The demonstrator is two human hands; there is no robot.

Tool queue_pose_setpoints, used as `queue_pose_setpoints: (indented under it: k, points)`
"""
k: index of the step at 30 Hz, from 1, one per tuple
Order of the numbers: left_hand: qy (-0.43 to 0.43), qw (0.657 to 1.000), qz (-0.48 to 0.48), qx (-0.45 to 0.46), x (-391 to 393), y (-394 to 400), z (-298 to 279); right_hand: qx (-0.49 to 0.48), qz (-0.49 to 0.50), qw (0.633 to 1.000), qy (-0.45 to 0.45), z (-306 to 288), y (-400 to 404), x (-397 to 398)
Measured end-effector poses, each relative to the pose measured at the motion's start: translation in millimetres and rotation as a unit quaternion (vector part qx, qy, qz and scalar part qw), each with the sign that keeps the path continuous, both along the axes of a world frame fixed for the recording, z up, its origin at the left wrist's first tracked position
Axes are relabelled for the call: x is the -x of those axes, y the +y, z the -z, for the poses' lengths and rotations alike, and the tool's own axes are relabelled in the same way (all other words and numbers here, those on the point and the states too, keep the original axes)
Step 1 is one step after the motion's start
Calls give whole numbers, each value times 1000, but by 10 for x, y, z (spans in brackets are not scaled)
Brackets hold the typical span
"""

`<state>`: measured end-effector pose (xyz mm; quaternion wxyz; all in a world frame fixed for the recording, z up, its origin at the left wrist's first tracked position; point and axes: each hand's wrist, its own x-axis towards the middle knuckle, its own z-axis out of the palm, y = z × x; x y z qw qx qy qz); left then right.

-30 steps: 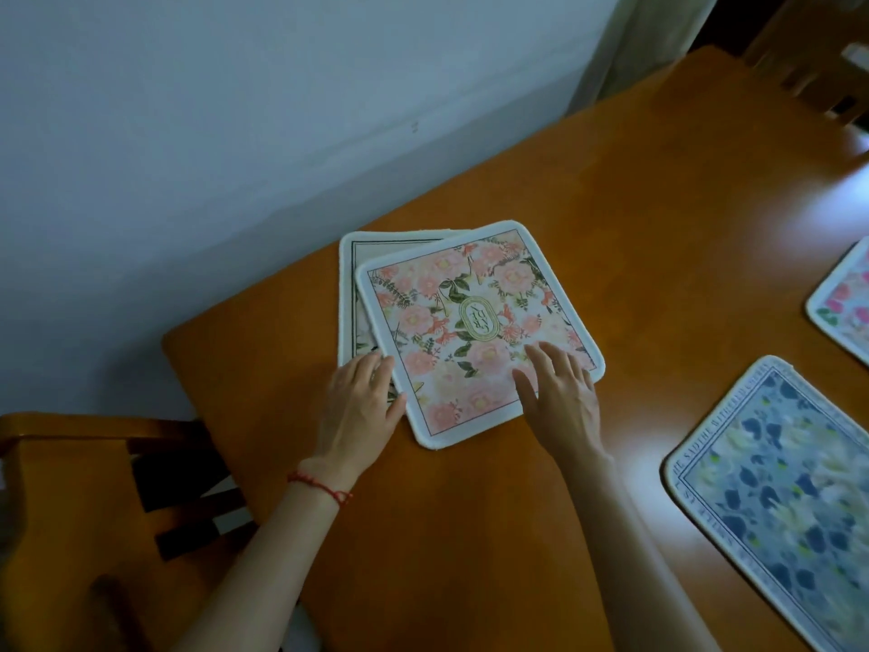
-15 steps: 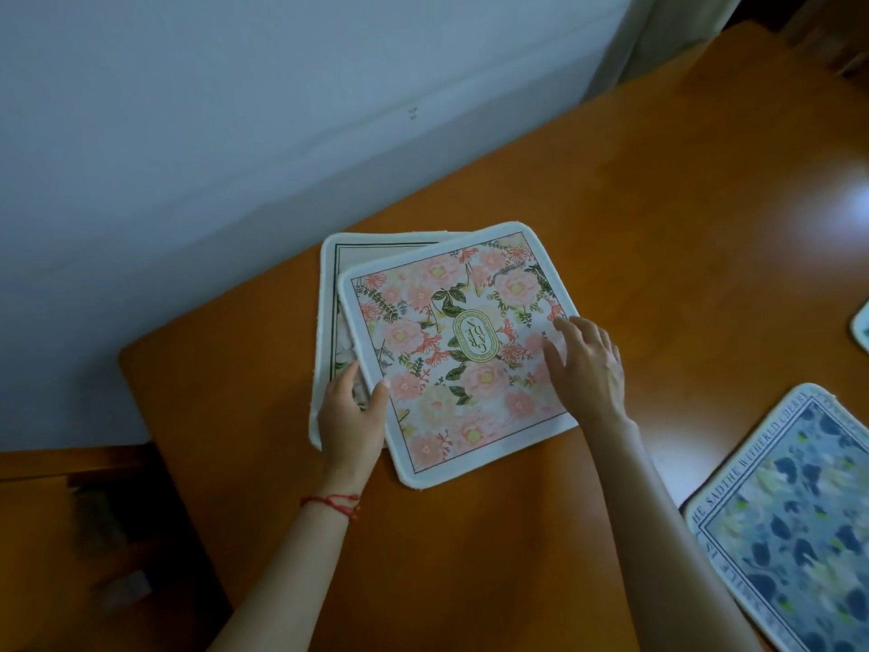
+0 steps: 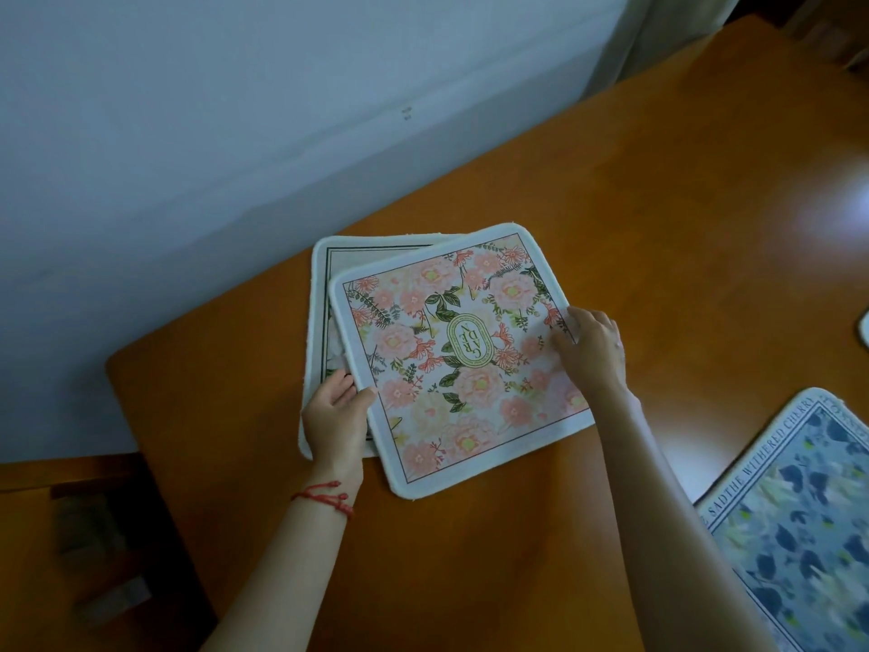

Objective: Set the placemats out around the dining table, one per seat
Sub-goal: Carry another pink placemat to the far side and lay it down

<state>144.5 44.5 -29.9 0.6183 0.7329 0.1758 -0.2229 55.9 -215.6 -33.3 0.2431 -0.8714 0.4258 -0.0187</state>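
A pink floral placemat [image 3: 461, 360] lies askew on top of a white placemat with a dark border line [image 3: 324, 294], near the corner of the wooden dining table [image 3: 611, 181]. My left hand [image 3: 334, 416] grips the pink mat's left edge, thumb on top and fingers tucked beneath it. My right hand [image 3: 592, 350] holds the mat's right edge, with the thumb on the print and the fingers curled at the rim. A blue floral placemat [image 3: 799, 534] lies flat at the lower right.
A sliver of another placemat [image 3: 864, 327] shows at the right border. A wooden chair [image 3: 70, 510] stands at the table's left end. A pale wall [image 3: 235, 134] runs along the table's far side.
My hands went from lying on the pink mat's near part to its two side edges. The left fingers slid under the left edge, and the right hand moved out to the right edge.
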Motion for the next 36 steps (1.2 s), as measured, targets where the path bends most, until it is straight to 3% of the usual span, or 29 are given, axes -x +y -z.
queue_pose_setpoints:
  k: [17,36]
  points:
    - [-50,995,55,-63,-23,10,35,-122,116,982,-88,-13,-68,-44]
    - [-66,994,72,-53,57,209,-217,-144,173,960,-167,-212,305,358]
